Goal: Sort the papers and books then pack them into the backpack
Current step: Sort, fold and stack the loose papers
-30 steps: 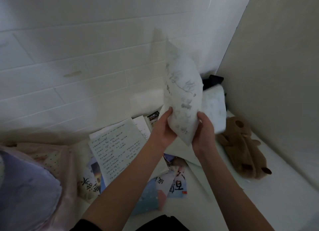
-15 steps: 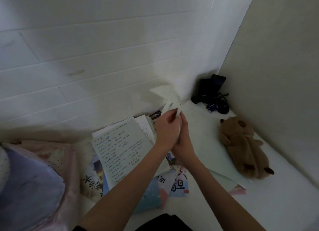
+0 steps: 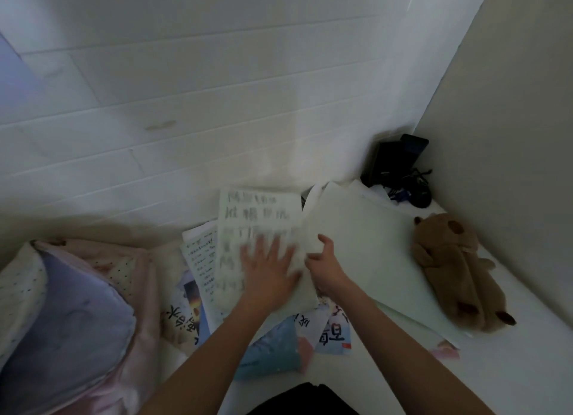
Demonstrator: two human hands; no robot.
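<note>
A handwritten sheet point(image 3: 257, 216) lies flat on top of the paper pile, blurred by motion. My left hand point(image 3: 269, 269) rests on it, palm down and fingers spread. My right hand point(image 3: 325, 265) sits at the sheet's right edge with its fingers curled; whether it pinches the paper is unclear. Under the sheet is a printed page point(image 3: 200, 256). Colourful books and booklets point(image 3: 333, 334) poke out below my hands. A large blank white sheet point(image 3: 372, 253) lies to the right. The pink and lilac backpack point(image 3: 71, 321) is at the lower left.
A brown plush toy point(image 3: 459, 269) lies at the right on the white surface point(image 3: 511, 368). Black devices and cables point(image 3: 400, 169) fill the far corner. A white tiled wall point(image 3: 186, 104) runs behind the pile and a beige panel point(image 3: 511, 135) closes the right side.
The sheet was held upright in both hands, then folded between them; now it lies flat on the pile with my left hand pressing it. The view has tilted down.
</note>
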